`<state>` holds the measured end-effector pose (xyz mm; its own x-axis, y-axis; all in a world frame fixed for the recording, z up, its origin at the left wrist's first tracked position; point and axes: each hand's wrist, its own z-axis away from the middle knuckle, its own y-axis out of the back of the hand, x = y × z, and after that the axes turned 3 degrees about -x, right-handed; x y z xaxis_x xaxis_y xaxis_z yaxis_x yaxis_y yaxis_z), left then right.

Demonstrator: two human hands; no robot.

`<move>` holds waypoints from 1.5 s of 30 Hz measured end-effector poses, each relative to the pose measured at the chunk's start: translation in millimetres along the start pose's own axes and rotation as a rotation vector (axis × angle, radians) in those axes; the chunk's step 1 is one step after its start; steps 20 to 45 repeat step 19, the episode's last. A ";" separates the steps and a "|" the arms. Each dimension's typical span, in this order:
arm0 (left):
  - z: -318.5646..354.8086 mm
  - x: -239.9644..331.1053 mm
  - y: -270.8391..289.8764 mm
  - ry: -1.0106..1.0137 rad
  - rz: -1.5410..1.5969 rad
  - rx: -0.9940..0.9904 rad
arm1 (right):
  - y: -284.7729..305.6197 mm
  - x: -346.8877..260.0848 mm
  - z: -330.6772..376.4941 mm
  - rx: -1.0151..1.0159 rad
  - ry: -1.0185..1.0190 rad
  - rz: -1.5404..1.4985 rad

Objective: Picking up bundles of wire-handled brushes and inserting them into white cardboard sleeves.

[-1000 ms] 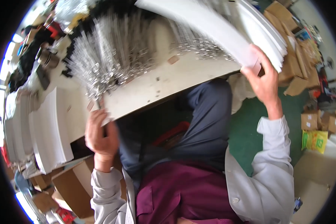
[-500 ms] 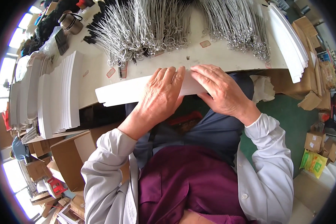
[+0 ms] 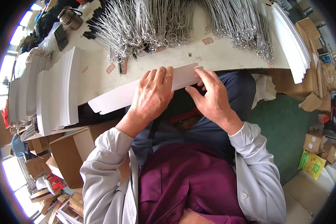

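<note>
A long, narrow white paper box (image 3: 117,95) lies aslant along the table's near edge, its right end farther from me than its left. My left hand (image 3: 153,91) is closed over its middle, fingers on top; the thumb is mostly hidden. At the box's right end is my right hand (image 3: 212,95), its bent fingers against a small end flap and its thumb by the near edge, so that the corner sits between them. Tucked flaps show at the left end. The inside of the box is not visible.
Beyond the box lie two heaps of thin metal wire brushes with ring ends (image 3: 138,33). Stacked white flat boxes (image 3: 63,89) stand at left, with more white strips (image 3: 291,44) at right. A metal flask (image 3: 71,18) is at the far left. An open carton (image 3: 72,156) sits below left.
The box has tilted, its left end coming nearer and its right end going farther away. My right hand has shifted down and left, its fingers bending around the end; my left hand moved slightly left.
</note>
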<state>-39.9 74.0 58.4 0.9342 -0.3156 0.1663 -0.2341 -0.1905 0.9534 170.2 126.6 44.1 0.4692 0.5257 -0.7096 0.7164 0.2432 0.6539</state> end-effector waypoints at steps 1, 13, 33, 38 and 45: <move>1.0 -1.0 -1.1 0.001 0.002 -0.001 | -2.3 -1.0 -0.3 -0.002 -0.001 0.000; 10.6 -7.0 -4.2 -0.060 -0.007 -0.010 | 21.2 2.7 -13.7 -0.323 -0.517 -0.785; 16.3 -8.7 -6.2 -0.094 0.016 0.047 | 28.9 10.8 -18.6 -0.470 -0.740 -1.156; 16.3 -8.7 -6.2 -0.094 0.016 0.047 | 28.9 10.8 -18.6 -0.470 -0.740 -1.156; 16.3 -8.7 -6.2 -0.094 0.016 0.047 | 28.9 10.8 -18.6 -0.470 -0.740 -1.156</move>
